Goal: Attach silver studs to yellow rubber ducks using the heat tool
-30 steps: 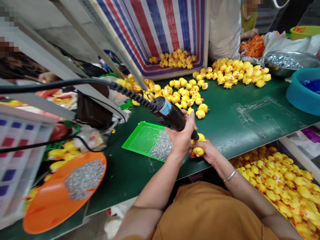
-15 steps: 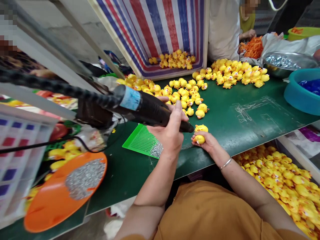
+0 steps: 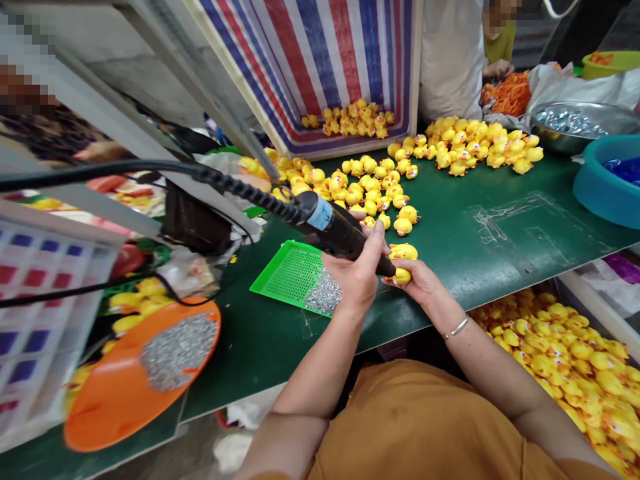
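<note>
Left hand (image 3: 356,277) with fingers clenched around a black corded pen tool (image 3: 337,233), its tip at a yellow rubber duck (image 3: 401,275) gripped by the right hand's (image 3: 417,282) fingers, apparently for steadying; green perforated tray (image 3: 273,265) just beyond the left fingers.

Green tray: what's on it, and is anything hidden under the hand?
The green perforated tray holds a heap of small silver pieces at its right end; elsewhere its holes show. The right hand covers the tray's far right corner, so what lies there cannot be seen.
</note>
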